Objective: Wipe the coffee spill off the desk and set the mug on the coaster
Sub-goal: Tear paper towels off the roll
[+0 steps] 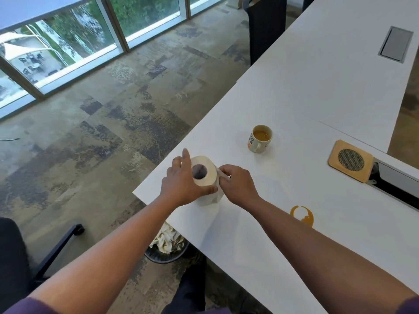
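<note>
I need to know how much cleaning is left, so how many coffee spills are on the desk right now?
1. The ring-shaped coffee spill lies on the desk near the front edge, right of the right forearm and in front of the coaster. More could be hidden under the arms or paper roll.

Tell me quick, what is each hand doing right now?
Left hand: grip closed around the paper roll, index finger sticking up.
Right hand: pinching the loose sheet at the roll's side.

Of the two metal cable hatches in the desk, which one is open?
The near cable hatch, just right of the wooden coaster, is open, showing a dark gap. The far hatch lies shut, flush with the desk.
</note>
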Motion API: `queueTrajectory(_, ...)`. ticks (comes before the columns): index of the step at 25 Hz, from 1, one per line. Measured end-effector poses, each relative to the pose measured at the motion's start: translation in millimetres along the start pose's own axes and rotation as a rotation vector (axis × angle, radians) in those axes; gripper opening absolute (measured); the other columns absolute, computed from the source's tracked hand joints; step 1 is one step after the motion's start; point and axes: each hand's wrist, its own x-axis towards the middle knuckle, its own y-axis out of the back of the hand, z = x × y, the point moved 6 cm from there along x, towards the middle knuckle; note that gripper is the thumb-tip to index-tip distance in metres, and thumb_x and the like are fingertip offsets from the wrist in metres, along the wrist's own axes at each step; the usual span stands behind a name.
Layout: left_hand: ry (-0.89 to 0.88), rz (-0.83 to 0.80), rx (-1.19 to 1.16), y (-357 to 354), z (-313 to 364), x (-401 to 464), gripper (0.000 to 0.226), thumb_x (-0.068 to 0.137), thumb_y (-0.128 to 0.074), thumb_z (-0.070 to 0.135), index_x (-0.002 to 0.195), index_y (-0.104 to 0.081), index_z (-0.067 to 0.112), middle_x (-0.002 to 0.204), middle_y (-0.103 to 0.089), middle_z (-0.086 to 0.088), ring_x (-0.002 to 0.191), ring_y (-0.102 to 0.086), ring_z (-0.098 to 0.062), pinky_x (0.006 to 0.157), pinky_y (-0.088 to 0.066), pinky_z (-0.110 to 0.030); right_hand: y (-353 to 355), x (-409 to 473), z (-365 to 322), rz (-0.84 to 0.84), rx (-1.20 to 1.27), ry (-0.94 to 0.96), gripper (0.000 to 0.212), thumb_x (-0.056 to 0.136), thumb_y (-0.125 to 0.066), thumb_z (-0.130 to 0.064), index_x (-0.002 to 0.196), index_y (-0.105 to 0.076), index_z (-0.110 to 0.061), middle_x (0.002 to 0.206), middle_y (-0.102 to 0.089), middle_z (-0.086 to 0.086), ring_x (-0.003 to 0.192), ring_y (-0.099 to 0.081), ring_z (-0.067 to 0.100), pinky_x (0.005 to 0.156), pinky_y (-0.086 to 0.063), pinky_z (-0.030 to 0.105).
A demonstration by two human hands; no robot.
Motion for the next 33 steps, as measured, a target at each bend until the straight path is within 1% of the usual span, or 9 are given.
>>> queueTrajectory(5, -0.101, -0.015, 0.15, 4.7, 6.2, 8.8, 0.118, 0.068, -0.081, 0.055, 0.159, -0.013, 0.026, 0.161, -0.025, -0.002, 0.138, -0.039, -0.033, 0.103, -0.043, -0.048, 7.0, -5.1, 2.9, -0.011, -0.022, -0.007, 0.019, 0.081, -0.051, -0.018, 0.085, -0.069, -0.021, 0.081, -0.07, -0.005, 0.076, -0.063, 0.016, 0.066, -0.056, 0.039)
queueTrajectory(10, -0.179, -0.178, 0.251, 11.1, 12.2, 13.1, 0.119, 0.076, -0.071, 0.01, 0.158, 0.007, 0.046, 0.169, 0.022, 0.005, 0.155, -0.013, -0.033, 0.112, -0.038, -0.05, 17.5, -10.4, 18.2, -0.002, -0.08, -0.05, 0.018, 0.076, -0.05, -0.013, 0.079, -0.067, -0.018, 0.078, -0.068, -0.002, 0.075, -0.062, 0.022, 0.064, -0.055, 0.042)
queueTrajectory(14, -0.151, -0.198, 0.243, -1.4, 15.2, 10.3, 0.137, 0.066, -0.089, 0.052, 0.157, 0.014, 0.047, 0.165, 0.032, 0.0, 0.155, 0.002, -0.034, 0.114, -0.034, -0.057, 19.5, -13.2, 20.5, -0.021, -0.141, -0.049, 0.013, 0.079, -0.057, -0.024, 0.085, -0.068, -0.023, 0.086, -0.066, -0.007, 0.08, -0.06, 0.019, 0.064, -0.052, 0.037)
queueTrajectory(16, -0.146, -0.093, 0.148, -2.3, 19.7, 9.5, 0.118, 0.072, -0.079, 0.066, 0.159, -0.002, 0.044, 0.169, 0.021, -0.002, 0.154, -0.006, -0.036, 0.114, -0.035, -0.055, 19.0, -12.5, 18.7, -0.026, -0.193, -0.036, 0.014, 0.082, -0.06, -0.032, 0.089, -0.069, -0.025, 0.088, -0.066, -0.008, 0.081, -0.06, 0.017, 0.066, -0.053, 0.036)
queueTrajectory(19, -0.2, 0.008, 0.116, 3.5, 24.5, 14.4, 0.087, 0.083, -0.074, 0.05, 0.155, -0.026, 0.041, 0.171, -0.001, -0.003, 0.152, -0.018, -0.036, 0.11, -0.037, -0.053, 22.5, -9.0, 21.7, -0.005, -0.267, -0.051, 0.017, 0.086, -0.053, -0.026, 0.079, -0.067, -0.02, 0.079, -0.067, -0.004, 0.076, -0.061, 0.023, 0.061, -0.052, 0.036)
queueTrajectory(21, -0.262, -0.032, 0.167, 5.4, 24.3, 19.2, 0.088, 0.08, -0.075, 0.034, 0.154, -0.027, 0.042, 0.171, -0.001, 0.002, 0.156, -0.006, -0.028, 0.118, -0.025, -0.054, 27.8, -7.3, 28.4, 0.01, -0.286, -0.09, 0.018, 0.085, -0.051, -0.023, 0.079, -0.068, -0.021, 0.078, -0.067, -0.005, 0.075, -0.061, 0.023, 0.06, -0.051, 0.034)
queueTrajectory(26, -0.392, -0.13, 0.314, 6.7, 22.1, 24.7, 0.115, 0.076, -0.072, 0.016, 0.159, 0.003, 0.044, 0.169, 0.016, 0.016, 0.155, 0.023, -0.015, 0.121, 0.013, -0.048, 37.9, -6.8, 41.1, 0.017, -0.334, -0.144, 0.015, 0.073, -0.053, -0.025, 0.085, -0.062, -0.024, 0.08, -0.063, -0.004, 0.076, -0.061, 0.024, 0.064, -0.051, 0.034)
queueTrajectory(30, -0.238, -0.072, 0.188, 7.1, 20.2, 28.9, 0.123, 0.08, -0.07, 0.067, 0.16, 0.016, 0.031, 0.17, 0.018, 0.004, 0.157, 0.017, -0.02, 0.124, 0.006, -0.047, 36.0, -1.9, 34.3, 0.022, -0.327, -0.102, 0.033, 0.078, -0.059, -0.029, 0.111, -0.057, -0.028, 0.101, -0.064, -0.004, 0.09, -0.061, 0.026, 0.079, -0.053, 0.041)
queueTrajectory(33, -0.112, -0.034, 0.165, 6.1, 19.3, 29.3, 0.118, 0.083, -0.068, 0.067, 0.162, 0.005, 0.018, 0.172, -0.002, -0.005, 0.157, 0.0, -0.029, 0.122, -0.011, -0.054, 35.9, 2.9, 32.3, 0.047, -0.287, -0.091, 0.036, 0.085, -0.059, -0.026, 0.12, -0.056, -0.03, 0.108, -0.067, -0.003, 0.096, -0.062, 0.026, 0.076, -0.049, 0.037)
